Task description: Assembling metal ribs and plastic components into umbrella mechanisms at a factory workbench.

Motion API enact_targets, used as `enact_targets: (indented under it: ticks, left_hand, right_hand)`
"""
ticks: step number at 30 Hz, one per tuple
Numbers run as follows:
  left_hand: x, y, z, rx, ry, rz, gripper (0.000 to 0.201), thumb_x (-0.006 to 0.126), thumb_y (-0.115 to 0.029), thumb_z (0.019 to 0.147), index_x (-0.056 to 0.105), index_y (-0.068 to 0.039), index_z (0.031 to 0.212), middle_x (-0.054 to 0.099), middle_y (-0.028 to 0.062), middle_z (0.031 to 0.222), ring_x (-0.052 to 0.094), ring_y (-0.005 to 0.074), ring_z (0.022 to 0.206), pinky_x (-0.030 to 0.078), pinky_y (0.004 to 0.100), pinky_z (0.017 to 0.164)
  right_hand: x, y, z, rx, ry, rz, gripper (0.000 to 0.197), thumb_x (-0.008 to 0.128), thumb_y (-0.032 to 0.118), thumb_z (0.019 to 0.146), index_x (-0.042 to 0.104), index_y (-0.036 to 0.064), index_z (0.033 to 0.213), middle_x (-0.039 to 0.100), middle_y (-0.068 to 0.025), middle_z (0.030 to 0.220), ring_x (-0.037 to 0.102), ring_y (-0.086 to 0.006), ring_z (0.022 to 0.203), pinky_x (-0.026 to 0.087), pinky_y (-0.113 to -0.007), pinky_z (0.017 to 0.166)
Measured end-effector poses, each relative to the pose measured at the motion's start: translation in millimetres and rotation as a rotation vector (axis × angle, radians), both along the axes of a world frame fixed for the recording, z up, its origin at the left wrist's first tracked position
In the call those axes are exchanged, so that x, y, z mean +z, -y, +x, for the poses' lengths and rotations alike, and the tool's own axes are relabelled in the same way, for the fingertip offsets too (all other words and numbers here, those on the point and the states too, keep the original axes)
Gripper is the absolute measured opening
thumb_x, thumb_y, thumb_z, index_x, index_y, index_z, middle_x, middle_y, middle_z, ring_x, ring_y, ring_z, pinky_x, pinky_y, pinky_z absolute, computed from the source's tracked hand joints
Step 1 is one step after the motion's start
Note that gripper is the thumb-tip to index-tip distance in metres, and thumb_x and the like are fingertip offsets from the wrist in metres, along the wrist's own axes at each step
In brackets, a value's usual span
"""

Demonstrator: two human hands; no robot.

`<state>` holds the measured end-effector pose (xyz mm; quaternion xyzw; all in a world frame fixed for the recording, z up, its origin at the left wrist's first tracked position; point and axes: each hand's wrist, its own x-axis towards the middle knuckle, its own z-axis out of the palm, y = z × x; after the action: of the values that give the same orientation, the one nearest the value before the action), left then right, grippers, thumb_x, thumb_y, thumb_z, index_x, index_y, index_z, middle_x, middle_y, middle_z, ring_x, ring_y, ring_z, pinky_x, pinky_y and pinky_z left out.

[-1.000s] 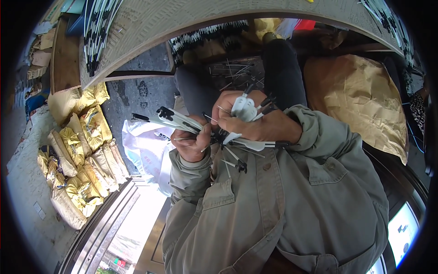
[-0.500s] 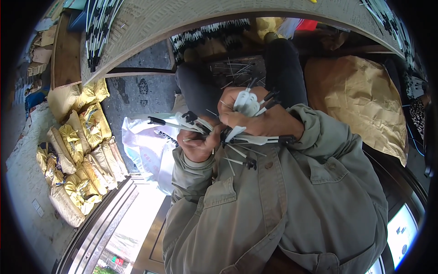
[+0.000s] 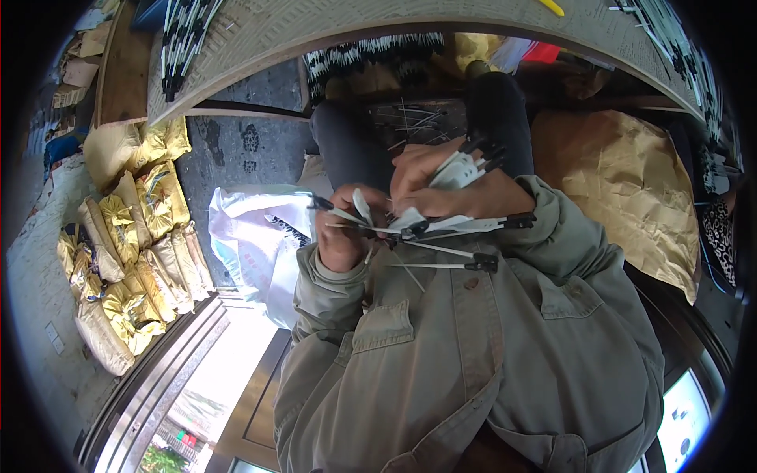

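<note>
In front of my chest, my left hand (image 3: 341,236) is closed, its fingers pinching thin white sticks (image 3: 344,214) with black tips. A white leaf-shaped piece (image 3: 362,206) stands up at these fingers. Close beside it on the right, my right hand (image 3: 430,175) is curled round a bundle of white plastic strips with black ends (image 3: 457,172). Between and below the two hands, more black-tipped white sticks (image 3: 445,251) fan out to the right over my jacket. Which hand holds these is hidden, and the fingertips are partly blurred.
A curved table edge (image 3: 315,30) runs across the front, with bundles of black-tipped sticks (image 3: 180,55) on it. Loose sticks (image 3: 418,118) lie between my knees. A white plastic bag (image 3: 256,236) and yellow packages (image 3: 146,272) are at left, a large brown paper sack (image 3: 615,193) at right.
My right hand has turned, so its bundle points more to the right. The sticks below the hands have swung rightward. My left hand has moved slightly right, its sticks now shorter in view.
</note>
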<state>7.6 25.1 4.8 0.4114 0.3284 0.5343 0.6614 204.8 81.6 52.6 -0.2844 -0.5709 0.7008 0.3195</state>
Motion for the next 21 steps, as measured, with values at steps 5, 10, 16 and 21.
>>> enact_targets:
  ticks: [5, 10, 16, 21]
  left_hand:
    - [-11, -11, -19, 0.02, 0.045, 0.013, 0.042, 0.055, -0.035, 0.086, 0.055, 0.007, 0.083, 0.057, 0.0161, 0.072, 0.053, 0.0166, 0.053, 0.041, 0.0251, 0.046]
    - [-12, -16, -28, 0.148, -0.094, -0.046, 0.033, 0.051, -0.028, 0.089, 0.049, 0.001, 0.075, 0.05, 0.0123, 0.064, 0.051, 0.0188, 0.047, 0.045, 0.0278, 0.046]
    - [-20, -25, -49, 0.239, -0.057, -0.133, 0.025, 0.052, -0.024, 0.089, 0.047, -0.003, 0.074, 0.051, 0.0117, 0.064, 0.053, 0.0193, 0.048, 0.048, 0.0287, 0.049]
    - [14, -5, -20, 0.039, -0.374, -0.018, 0.014, 0.059, -0.005, 0.079, 0.055, 0.005, 0.089, 0.053, 0.0092, 0.067, 0.052, 0.0135, 0.053, 0.044, 0.0244, 0.05]
  right_hand:
    - [-2, -2, 5, 0.3, -0.22, 0.194, 0.011, 0.067, 0.013, 0.074, 0.063, 0.0048, 0.067, 0.064, -0.0051, 0.072, 0.061, -0.0184, 0.071, 0.042, -0.037, 0.078]
    - [-8, -2, 4, 0.413, -0.315, 0.279, 0.011, 0.068, 0.011, 0.073, 0.062, 0.0071, 0.064, 0.063, -0.0039, 0.069, 0.061, -0.019, 0.066, 0.043, -0.036, 0.07]
    - [-4, -4, 3, 0.454, -0.284, 0.344, 0.015, 0.066, 0.009, 0.074, 0.057, 0.0079, 0.062, 0.062, -0.0044, 0.067, 0.059, -0.0194, 0.064, 0.043, -0.036, 0.065]
    - [-2, 5, -1, 0.216, -0.12, 0.267, 0.014, 0.062, 0.012, 0.079, 0.053, 0.0055, 0.07, 0.059, -0.0055, 0.072, 0.058, -0.0193, 0.069, 0.042, -0.032, 0.063]
